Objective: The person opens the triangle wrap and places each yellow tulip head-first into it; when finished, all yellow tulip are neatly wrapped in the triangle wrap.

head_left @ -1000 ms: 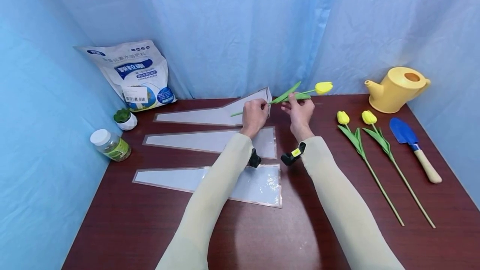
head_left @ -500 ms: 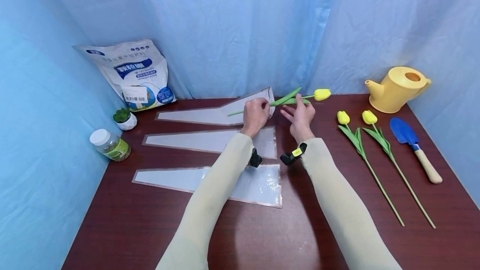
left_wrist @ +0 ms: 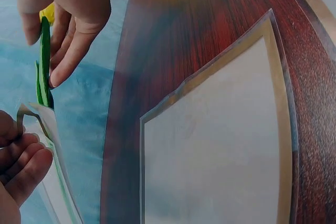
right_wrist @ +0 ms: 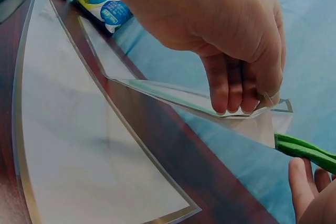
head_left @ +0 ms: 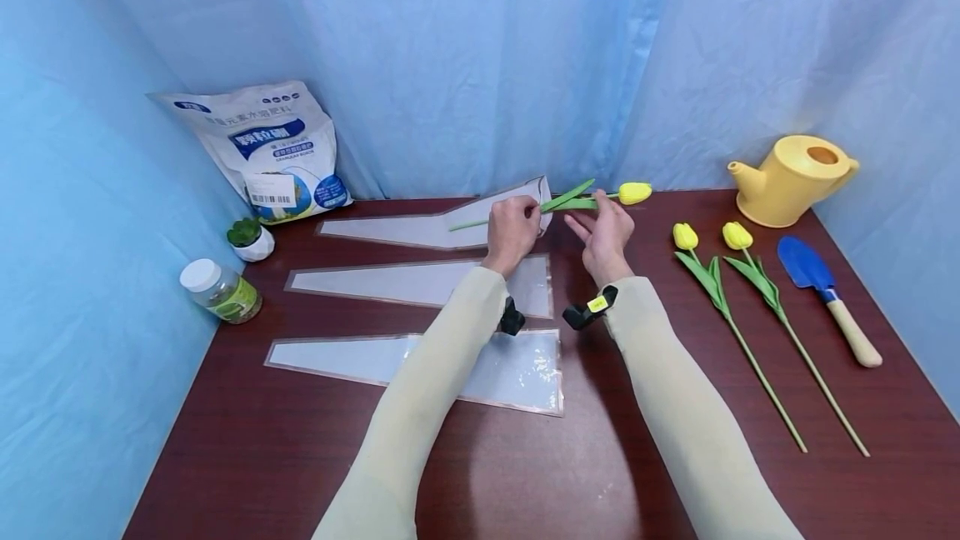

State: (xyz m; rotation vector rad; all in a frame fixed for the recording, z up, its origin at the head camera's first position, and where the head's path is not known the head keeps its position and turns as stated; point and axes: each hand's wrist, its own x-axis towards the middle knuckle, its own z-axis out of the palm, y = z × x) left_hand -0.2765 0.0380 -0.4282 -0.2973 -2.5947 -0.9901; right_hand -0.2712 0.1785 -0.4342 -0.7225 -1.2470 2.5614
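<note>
In the head view my left hand point(head_left: 512, 232) pinches the mouth of the farthest white, clear-edged flower sleeve point(head_left: 390, 228), its wide end lifted. A yellow tulip point(head_left: 635, 193) lies crosswise, its green stem showing inside the sleeve and its bloom outside to the right. My right hand point(head_left: 609, 233) holds the tulip by its leaves, just right of the mouth. The left wrist view shows the leaves point(left_wrist: 44, 51) between thumb and fingers of that hand. From the right wrist, the leaves point(right_wrist: 302, 149) enter the raised opening under my left fingertips point(right_wrist: 220, 103).
Two more sleeves point(head_left: 517, 290) lie flat nearer me. To the right are two tulips point(head_left: 723, 307), a blue trowel point(head_left: 806, 263) and a yellow watering can point(head_left: 787, 186). A fertilizer bag point(head_left: 273, 148), small potted plant point(head_left: 255, 242) and jar point(head_left: 225, 290) stand left. Blue curtains enclose the table.
The tulip has slid left and slightly down, its stem tip deeper in the sleeve and its bloom closer to the mouth. My left hand has stayed nearly still at the sleeve.
</note>
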